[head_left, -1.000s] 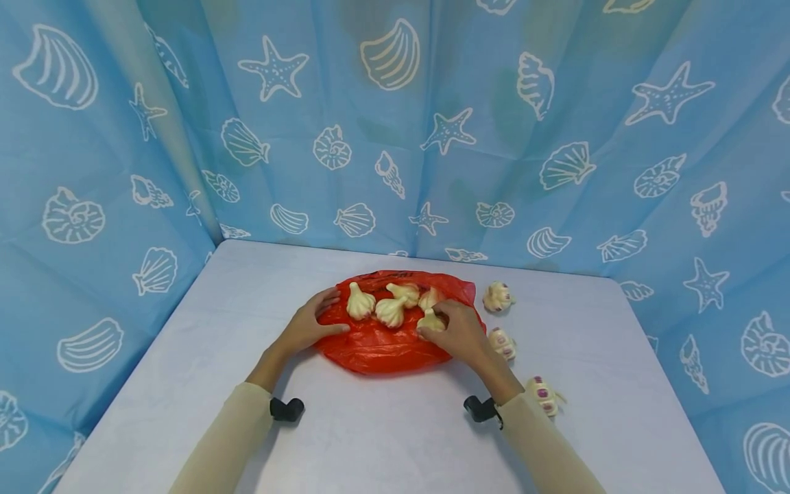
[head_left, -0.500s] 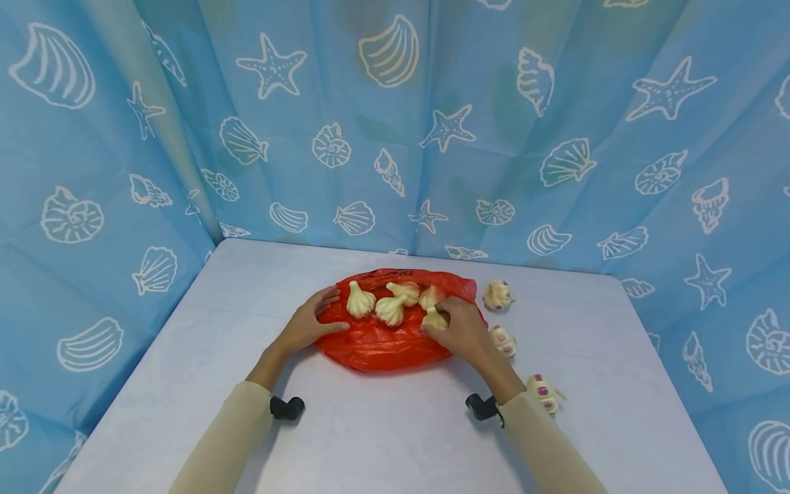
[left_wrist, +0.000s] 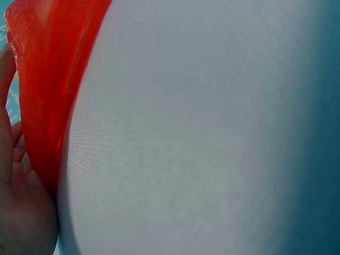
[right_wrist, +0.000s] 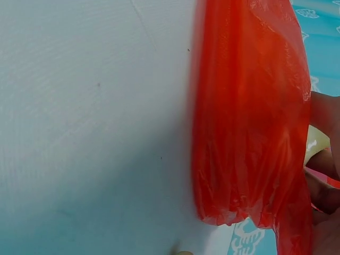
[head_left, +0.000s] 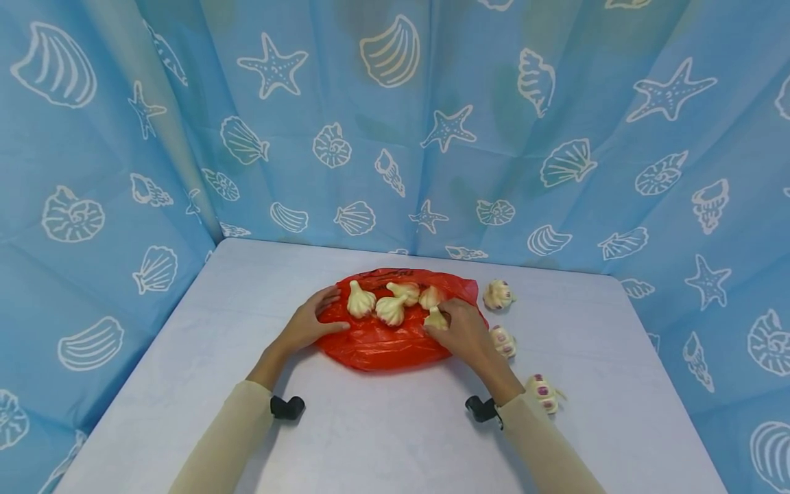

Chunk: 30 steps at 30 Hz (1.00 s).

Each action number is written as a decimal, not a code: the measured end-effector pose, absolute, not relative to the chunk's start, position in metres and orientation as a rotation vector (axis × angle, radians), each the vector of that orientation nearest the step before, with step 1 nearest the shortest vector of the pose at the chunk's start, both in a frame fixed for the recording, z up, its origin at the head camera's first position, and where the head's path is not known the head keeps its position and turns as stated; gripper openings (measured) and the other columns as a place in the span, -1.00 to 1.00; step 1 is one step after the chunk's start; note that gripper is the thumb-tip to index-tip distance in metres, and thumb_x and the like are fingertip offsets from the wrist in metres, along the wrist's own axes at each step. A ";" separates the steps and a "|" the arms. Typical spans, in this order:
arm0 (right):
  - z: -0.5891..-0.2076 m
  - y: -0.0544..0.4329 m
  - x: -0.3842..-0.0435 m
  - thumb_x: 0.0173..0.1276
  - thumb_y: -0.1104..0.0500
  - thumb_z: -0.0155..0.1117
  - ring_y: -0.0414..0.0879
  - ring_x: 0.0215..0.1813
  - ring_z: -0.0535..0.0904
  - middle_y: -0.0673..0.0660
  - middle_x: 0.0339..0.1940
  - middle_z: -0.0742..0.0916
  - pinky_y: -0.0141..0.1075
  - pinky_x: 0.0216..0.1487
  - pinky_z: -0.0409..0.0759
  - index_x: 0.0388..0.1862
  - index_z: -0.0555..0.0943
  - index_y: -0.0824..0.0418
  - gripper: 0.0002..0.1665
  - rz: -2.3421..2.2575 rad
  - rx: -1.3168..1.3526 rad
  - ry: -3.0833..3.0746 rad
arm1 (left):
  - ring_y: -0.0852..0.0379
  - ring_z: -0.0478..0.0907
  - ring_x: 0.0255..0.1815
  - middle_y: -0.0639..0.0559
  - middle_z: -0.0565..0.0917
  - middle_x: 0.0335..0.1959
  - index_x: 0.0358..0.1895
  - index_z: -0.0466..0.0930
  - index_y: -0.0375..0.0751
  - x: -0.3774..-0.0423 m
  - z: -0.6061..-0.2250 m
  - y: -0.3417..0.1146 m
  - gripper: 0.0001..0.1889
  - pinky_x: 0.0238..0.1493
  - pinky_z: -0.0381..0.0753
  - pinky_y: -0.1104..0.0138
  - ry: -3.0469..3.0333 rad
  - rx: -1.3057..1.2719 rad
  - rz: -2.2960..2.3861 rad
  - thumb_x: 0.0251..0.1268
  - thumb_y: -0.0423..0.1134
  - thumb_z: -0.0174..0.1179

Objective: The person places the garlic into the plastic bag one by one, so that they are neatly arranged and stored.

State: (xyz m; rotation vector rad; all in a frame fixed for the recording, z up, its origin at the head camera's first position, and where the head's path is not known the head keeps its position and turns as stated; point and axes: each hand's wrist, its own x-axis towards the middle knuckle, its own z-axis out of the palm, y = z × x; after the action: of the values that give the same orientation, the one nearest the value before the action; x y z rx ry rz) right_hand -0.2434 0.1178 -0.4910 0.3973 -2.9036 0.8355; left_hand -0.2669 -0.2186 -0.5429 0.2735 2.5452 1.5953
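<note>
A red plastic bag (head_left: 385,353) lies puffed up at the middle of the table in the head view. Several pale garlic bulbs (head_left: 361,300) rest in a cluster on or in its top. My left hand (head_left: 310,322) rests against the bag's left end, thumb and fingers spread along it. At the other end, my right hand (head_left: 463,333) pinches a garlic bulb (head_left: 435,318) between thumb and fingers. The right wrist view shows part of that bulb behind the bag's side. In the left wrist view, red plastic (left_wrist: 50,90) stands close against the left palm.
Three purple-marked garlic bulbs lie on the white table (head_left: 382,439) to the right: one at the back (head_left: 498,296), one behind the right wrist (head_left: 503,341) and one beside the right forearm (head_left: 543,393). A blue shell-print curtain (head_left: 395,123) hangs behind.
My right hand has shifted slightly to the right with the garlic bulb in its fingers. The left hand has stayed at the bag's left end.
</note>
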 end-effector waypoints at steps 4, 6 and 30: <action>-0.490 0.118 -0.243 0.10 -0.02 0.53 0.06 0.07 0.55 0.19 0.06 0.67 -0.01 0.08 0.61 0.15 0.59 0.27 -0.32 0.826 0.378 -2.926 | -0.07 0.24 0.44 -0.02 0.37 0.39 0.49 0.16 0.00 -0.267 -0.542 -0.218 -0.03 0.25 0.44 0.01 2.550 0.261 1.591 -0.02 0.03 0.50; -0.489 0.117 -0.242 0.10 -0.01 0.53 0.06 0.05 0.56 0.18 0.05 0.68 -0.02 0.07 0.61 0.15 0.59 0.27 -0.33 0.823 0.371 -2.937 | -0.07 0.24 0.44 -0.01 0.37 0.39 0.48 0.16 0.01 -0.267 -0.542 -0.218 -0.03 0.25 0.44 0.01 2.550 0.256 1.595 -0.02 0.04 0.50; -0.486 0.114 -0.241 -0.02 0.00 0.60 0.01 0.00 0.54 0.12 -0.01 0.67 -0.04 0.01 0.65 0.05 0.63 0.19 -0.35 0.787 0.301 -3.024 | -0.06 0.25 0.43 -0.01 0.38 0.39 0.48 0.18 0.01 -0.267 -0.544 -0.217 -0.05 0.24 0.45 0.01 2.553 0.248 1.596 0.00 0.03 0.49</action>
State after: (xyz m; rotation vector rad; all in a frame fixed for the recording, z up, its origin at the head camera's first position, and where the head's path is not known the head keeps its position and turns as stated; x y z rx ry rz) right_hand -0.2409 0.1138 -0.4858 0.3009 -3.0237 0.7872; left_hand -0.2669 -0.2173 -0.5438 0.2481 2.5535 1.5961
